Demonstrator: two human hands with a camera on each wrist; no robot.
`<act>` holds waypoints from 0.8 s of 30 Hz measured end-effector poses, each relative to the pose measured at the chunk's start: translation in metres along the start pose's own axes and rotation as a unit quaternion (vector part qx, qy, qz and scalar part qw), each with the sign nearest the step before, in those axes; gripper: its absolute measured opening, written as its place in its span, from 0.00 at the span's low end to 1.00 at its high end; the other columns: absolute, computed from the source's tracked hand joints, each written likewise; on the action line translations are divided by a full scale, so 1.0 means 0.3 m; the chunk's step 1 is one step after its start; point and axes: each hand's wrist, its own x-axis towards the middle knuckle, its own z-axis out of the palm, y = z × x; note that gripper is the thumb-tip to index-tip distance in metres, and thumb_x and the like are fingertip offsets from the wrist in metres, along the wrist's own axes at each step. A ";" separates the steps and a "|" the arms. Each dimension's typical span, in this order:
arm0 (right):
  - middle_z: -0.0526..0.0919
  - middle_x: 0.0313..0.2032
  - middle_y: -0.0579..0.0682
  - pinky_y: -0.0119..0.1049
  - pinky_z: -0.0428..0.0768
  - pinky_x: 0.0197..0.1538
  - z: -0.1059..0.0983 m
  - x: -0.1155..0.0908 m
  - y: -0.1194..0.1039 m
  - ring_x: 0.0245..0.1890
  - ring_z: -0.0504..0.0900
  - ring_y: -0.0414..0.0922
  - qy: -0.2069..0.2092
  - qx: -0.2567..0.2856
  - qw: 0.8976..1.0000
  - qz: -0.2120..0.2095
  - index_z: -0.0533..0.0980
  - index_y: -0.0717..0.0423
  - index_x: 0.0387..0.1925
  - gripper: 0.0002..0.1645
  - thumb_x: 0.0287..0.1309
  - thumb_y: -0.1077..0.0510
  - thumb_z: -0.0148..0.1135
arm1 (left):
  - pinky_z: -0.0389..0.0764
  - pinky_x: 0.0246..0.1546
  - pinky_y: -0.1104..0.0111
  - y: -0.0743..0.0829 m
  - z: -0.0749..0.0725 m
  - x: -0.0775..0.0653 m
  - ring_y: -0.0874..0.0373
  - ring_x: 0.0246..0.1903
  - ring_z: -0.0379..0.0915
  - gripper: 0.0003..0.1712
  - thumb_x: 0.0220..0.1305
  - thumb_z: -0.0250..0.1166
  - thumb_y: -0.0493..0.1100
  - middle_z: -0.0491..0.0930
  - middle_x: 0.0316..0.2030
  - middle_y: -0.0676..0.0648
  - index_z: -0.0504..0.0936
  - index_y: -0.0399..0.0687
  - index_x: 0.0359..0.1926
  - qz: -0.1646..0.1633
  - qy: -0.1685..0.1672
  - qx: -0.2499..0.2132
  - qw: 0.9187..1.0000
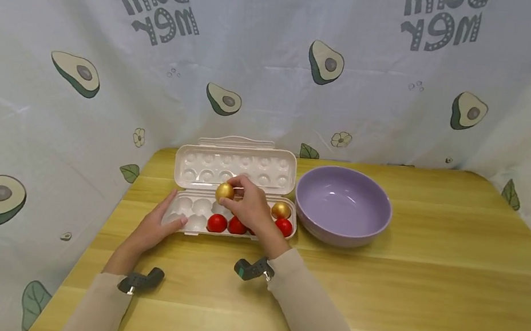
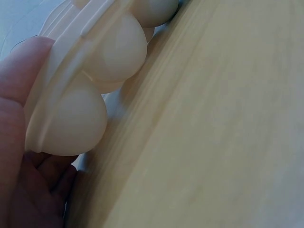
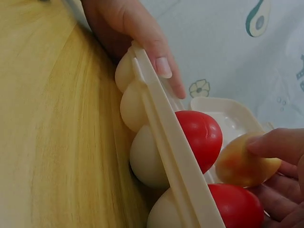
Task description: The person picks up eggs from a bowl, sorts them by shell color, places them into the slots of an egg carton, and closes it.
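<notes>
A cream egg carton (image 1: 183, 204) lies with its lid (image 1: 239, 151) folded back. At its left end, my left hand (image 1: 151, 229) grips it, thumb (image 2: 23, 66) on the rim and fingers (image 2: 50, 171) curled underneath. My right hand (image 1: 250, 208) pinches a gold egg (image 1: 225, 192) between thumb and fingers, over the back row of cups. In the front row sit several red eggs, one (image 1: 217, 223) near the middle and another (image 1: 284, 227) at the right end; my right hand partly covers this row. A second gold egg (image 1: 281, 210) occupies the back right corner.
Right beside the carton stands a purple bowl (image 1: 343, 204), with no eggs showing inside. The wooden table (image 1: 432, 296) extends to the right and toward me. Behind it hangs a pale cloth (image 1: 277, 23) printed with avocados. Each wrist wears a dark camera mount (image 1: 141, 280).
</notes>
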 end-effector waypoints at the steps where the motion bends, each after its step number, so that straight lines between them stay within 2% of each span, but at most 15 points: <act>1: 0.82 0.48 0.48 0.37 0.80 0.49 0.001 -0.001 -0.001 0.49 0.82 0.46 -0.001 -0.012 1.000 0.001 0.75 0.51 0.50 0.23 0.53 0.56 0.72 | 0.43 0.69 0.41 0.001 0.000 0.000 0.37 0.72 0.38 0.52 0.63 0.61 0.60 0.43 0.75 0.38 0.41 0.56 0.77 -0.001 0.001 0.000 1.000; 8: 0.84 0.46 0.50 0.39 0.78 0.52 0.013 -0.004 0.002 0.48 0.82 0.46 -0.008 -0.075 0.997 -0.019 0.76 0.54 0.49 0.22 0.52 0.58 0.72 | 0.43 0.69 0.41 -0.003 0.000 0.003 0.37 0.72 0.38 0.52 0.63 0.61 0.59 0.43 0.75 0.37 0.41 0.55 0.77 0.001 0.000 0.000 1.000; 14: 0.84 0.43 0.50 0.39 0.78 0.50 0.017 -0.006 -0.001 0.43 0.81 0.46 -0.010 -0.102 0.994 -0.030 0.76 0.55 0.47 0.21 0.52 0.58 0.72 | 0.44 0.69 0.41 0.000 -0.005 0.004 0.37 0.72 0.39 0.52 0.63 0.61 0.60 0.44 0.75 0.37 0.41 0.55 0.77 0.005 0.002 0.005 1.000; 20: 0.84 0.43 0.50 0.39 0.78 0.51 0.020 -0.015 0.000 0.44 0.81 0.47 -0.022 -0.117 0.992 -0.039 0.76 0.56 0.46 0.19 0.52 0.59 0.71 | 0.43 0.69 0.42 -0.003 0.000 0.000 0.38 0.73 0.38 0.51 0.63 0.61 0.60 0.43 0.75 0.39 0.42 0.56 0.77 -0.003 0.001 0.002 1.000; 24: 0.83 0.42 0.50 0.40 0.79 0.50 0.023 -0.018 -0.006 0.43 0.81 0.47 -0.020 -0.130 0.990 -0.044 0.76 0.55 0.45 0.18 0.53 0.59 0.71 | 0.43 0.69 0.43 0.004 -0.002 -0.006 0.38 0.72 0.39 0.50 0.64 0.61 0.58 0.44 0.75 0.38 0.43 0.54 0.77 0.003 0.004 -0.002 1.000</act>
